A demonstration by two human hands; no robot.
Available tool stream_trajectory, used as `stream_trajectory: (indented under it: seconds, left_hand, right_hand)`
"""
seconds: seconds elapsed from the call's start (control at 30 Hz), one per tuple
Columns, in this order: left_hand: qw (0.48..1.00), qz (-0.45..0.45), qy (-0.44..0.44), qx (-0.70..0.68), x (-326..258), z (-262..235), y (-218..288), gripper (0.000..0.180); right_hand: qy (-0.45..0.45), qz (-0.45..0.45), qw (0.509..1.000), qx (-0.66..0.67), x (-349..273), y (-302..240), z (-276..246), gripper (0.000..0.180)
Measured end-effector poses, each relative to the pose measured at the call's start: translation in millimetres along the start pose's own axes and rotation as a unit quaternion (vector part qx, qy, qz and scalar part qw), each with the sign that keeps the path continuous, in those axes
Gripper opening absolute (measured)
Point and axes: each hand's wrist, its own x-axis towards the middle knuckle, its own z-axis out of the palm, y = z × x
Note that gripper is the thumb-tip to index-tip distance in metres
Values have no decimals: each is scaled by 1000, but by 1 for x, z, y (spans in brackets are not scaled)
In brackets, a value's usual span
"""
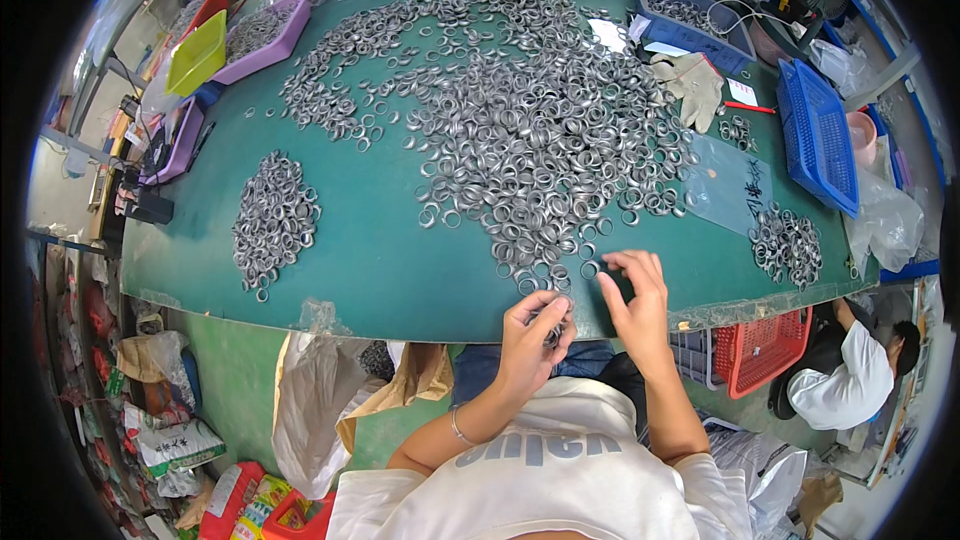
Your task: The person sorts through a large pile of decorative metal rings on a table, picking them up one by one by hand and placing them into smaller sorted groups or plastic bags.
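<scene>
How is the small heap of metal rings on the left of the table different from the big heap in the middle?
The small heap is compact with a clear edge, while the big heap is spread wide and ragged across the green table. The small heap lies apart from both hands; the big heap reaches the near edge, where the right hand touches its rings and the left hand holds some. Both are grey metal rings of similar look.

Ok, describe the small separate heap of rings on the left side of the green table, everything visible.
The small heap of rings is a loose oval patch of grey, metallic-looking rings, lying flat and overlapping on the green table. It sits apart from the big central pile of rings, with bare green between them. A few single rings have strayed at its lower edge. Neither the left hand nor the right hand touches it; both are at the near edge.
</scene>
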Motion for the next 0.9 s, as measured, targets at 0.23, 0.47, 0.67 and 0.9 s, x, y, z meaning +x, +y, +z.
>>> stream_trajectory:
  seconds: [0.23,0.47,0.67,0.9]
  left_hand:
    - [994,-7,-101,48,1,-4,0,17]
    - [994,9,-103,-27,0,-5,-5,26]
    - [996,-54,-58,34,0,2,1,34]
    - [992,-26,-43,115,1,0,2,24]
  right_hand:
    - [34,-2,999,-28,1,15,14,18]
    - [-112,276,767,569,-5,7,1,15]
    - [-148,278,764,563,-14,2,4,17]
    - [-65,-61,993,77,-8,-23,-2,16]
